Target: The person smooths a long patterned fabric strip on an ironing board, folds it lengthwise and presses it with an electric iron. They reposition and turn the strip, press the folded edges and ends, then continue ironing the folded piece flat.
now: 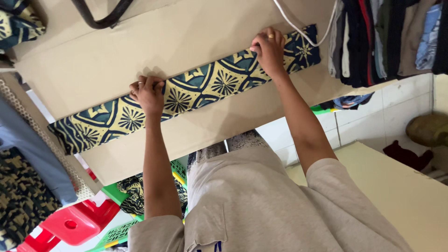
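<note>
Nearest to you, below the bench edge, sit a red plastic stool (77, 223) and a green crate (119, 231) with more patterned cloth on it; if the strip slips off the near edge, it drops among these.

On the bench (93, 65) itself, the folded cloth strip (205, 88), blue and yellow with sunburst motifs, lies in a long narrow band running diagonally from lower left to upper right. Your left hand (148, 93) is curled over it a little left of its middle, fingers bent down onto the far edge and pressing it flat. Your right hand (268, 49) grips nearer the far right end, fingers curled over the same edge, a ring showing. Whether either thumb is tucked under the fold, you cannot tell from here.

The risk, as I judge it, lies in the long left end (79, 133) lying free beyond your left hand: with nothing pinning it, the layers there may slide apart or skew if you pull unevenly.

Further off, a white cord (298, 29) crosses the strip's far right end just beside your right hand, and could snag or drag across the fold. Beyond it, a stack of folded clothes (382, 37) stands close to that end, so a push rightward may nudge it.
</note>
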Demonstrator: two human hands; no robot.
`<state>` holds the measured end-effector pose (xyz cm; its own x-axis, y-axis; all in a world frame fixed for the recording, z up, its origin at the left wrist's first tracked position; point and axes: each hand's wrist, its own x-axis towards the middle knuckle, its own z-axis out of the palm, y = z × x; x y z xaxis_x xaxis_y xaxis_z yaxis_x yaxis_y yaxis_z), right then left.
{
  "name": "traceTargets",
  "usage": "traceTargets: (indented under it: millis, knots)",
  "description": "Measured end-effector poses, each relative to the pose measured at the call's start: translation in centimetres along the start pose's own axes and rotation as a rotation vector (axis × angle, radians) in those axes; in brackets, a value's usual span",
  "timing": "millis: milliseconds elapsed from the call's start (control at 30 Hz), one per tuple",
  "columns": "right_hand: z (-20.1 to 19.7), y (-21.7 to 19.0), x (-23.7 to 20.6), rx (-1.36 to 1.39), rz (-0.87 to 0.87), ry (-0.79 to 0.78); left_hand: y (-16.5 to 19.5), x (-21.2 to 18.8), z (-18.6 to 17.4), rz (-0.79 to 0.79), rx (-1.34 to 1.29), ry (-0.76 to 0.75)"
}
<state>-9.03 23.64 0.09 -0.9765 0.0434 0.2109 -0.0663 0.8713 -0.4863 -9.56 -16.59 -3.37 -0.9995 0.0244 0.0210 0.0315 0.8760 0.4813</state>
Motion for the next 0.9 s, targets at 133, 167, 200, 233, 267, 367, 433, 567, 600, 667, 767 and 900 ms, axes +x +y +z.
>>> traceTargets:
  millis: [133,167,200,233,267,367,433,567,600,667,767,900]
  knots:
    - [0.4,0.1,-0.3,-0.028,-0.025,0.042,0.4,-0.1,0.3,-0.029,-0.024,0.049]
    - [0.5,0.0,-0.3,-0.032,-0.010,0.037,0.4,-0.2,0.4,-0.037,-0.033,0.050]
    - [0.6,0.1,-0.3,-0.038,0.006,0.032,0.6,-0.2,0.5,-0.045,-0.043,0.050]
    - [0.7,0.0,-0.3,-0.042,0.023,0.024,0.6,-0.3,0.5,-0.054,-0.052,0.048]
    - [0.7,0.0,-0.4,-0.044,0.027,0.018,0.6,-0.3,0.6,-0.060,-0.034,0.028]
    - [0.9,0.2,-0.5,-0.080,0.024,0.026,0.7,-0.2,0.9,-0.082,0.028,0.010]
    - [1.0,-0.1,-1.0,-0.132,0.014,0.052,1.2,-0.4,1.3,-0.107,0.091,0.038]
    - [2.9,-3.2,-2.2,-0.136,-0.014,0.097,3.6,-1.9,2.8,0.001,0.282,-0.059]
    - [3.8,-4.5,-2.8,-0.070,0.001,0.021,4.7,-2.6,3.3,0.050,0.298,-0.172]
    - [4.9,-6.4,-4.5,-0.011,-0.078,-0.296,5.8,-3.4,3.2,0.172,0.416,-0.188]
    - [5.4,-6.6,-6.1,-0.140,-0.251,-0.290,5.8,-4.6,1.7,0.150,0.517,-0.164]
    - [3.6,-2.1,-6.7,-0.251,-0.049,-0.233,0.8,-3.3,-2.8,-0.216,0.309,-0.348]
